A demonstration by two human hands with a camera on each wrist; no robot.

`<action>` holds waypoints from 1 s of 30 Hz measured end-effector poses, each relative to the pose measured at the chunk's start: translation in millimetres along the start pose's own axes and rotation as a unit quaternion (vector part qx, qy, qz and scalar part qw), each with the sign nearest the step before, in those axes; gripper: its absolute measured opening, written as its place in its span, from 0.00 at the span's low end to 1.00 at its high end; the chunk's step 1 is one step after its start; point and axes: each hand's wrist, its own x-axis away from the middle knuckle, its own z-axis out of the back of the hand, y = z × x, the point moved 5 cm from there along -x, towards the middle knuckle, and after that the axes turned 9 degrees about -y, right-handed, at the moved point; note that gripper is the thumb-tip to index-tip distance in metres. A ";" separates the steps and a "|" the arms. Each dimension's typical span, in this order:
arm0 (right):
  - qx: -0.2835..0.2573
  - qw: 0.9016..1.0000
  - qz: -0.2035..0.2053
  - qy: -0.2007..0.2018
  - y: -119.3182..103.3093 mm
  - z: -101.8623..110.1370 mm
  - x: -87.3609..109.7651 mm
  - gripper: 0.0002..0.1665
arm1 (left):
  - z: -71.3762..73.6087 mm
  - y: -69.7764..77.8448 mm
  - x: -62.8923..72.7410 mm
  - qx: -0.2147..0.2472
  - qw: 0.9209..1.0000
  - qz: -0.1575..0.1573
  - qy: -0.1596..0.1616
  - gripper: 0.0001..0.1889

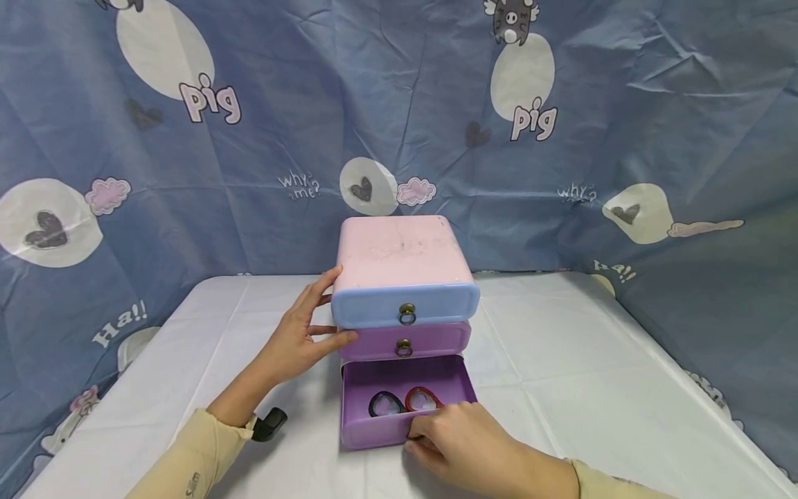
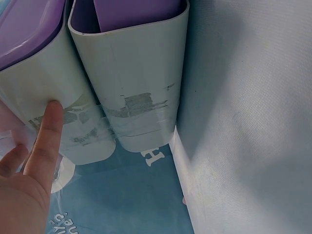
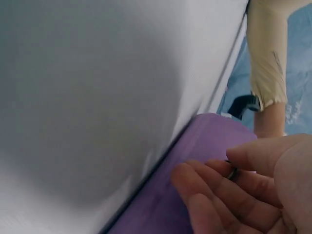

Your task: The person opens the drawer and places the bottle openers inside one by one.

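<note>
A small chest of drawers (image 1: 399, 249) with a pink top stands on the table, its bottom purple drawer (image 1: 374, 431) pulled out. Inside that drawer lie a black-rimmed round thing (image 1: 372, 404) and a red-rimmed one (image 1: 409, 396); their kind is unclear. My right hand (image 1: 464, 443) pinches the drawer's ring pull (image 3: 234, 172) between thumb and fingers, mostly covering it. My left hand (image 1: 305, 339) rests against the chest's left side with fingers spread, the thumb near the middle purple drawer (image 1: 430, 339). In the left wrist view a fingertip (image 2: 54, 109) touches the pale side wall.
The blue top drawer (image 1: 368, 307) and the middle drawer are closed, each with a brass ring pull. White cloth (image 1: 592, 388) covers the table. Behind it hangs a blue printed curtain (image 1: 399, 138), close to the back of the chest.
</note>
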 end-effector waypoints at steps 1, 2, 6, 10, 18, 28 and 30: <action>-0.012 1.000 -0.002 -0.003 2.1 0.8 -1.4 0.10 | -0.1 -0.1 0.2 0.000 1.000 0.001 0.000 0.57; -0.022 1.000 -0.004 -0.007 4.3 1.5 -2.9 0.08 | -0.2 -0.2 0.3 -0.001 1.000 0.002 0.000 0.57; -0.043 0.999 -0.017 -0.012 13.7 2.7 -9.7 0.06 | -0.6 -0.4 0.4 -0.003 1.000 0.002 0.002 0.57; -0.040 0.999 -0.027 -0.001 22.6 1.7 -16.0 0.05 | -2.3 -0.4 -0.1 -0.002 1.000 -0.003 0.000 0.57; -0.050 0.998 -0.044 0.020 40.1 1.3 -27.9 0.05 | -5.7 1.7 -3.0 0.007 1.000 -0.002 -0.002 0.56; -0.050 0.997 -0.052 0.041 53.1 -3.7 -40.4 0.03 | -5.0 3.1 -3.9 0.005 1.000 0.001 -0.001 0.56; -0.058 0.996 -0.052 0.043 53.6 -5.4 -41.9 0.03 | -4.3 2.5 -3.4 0.008 1.000 0.002 0.001 0.56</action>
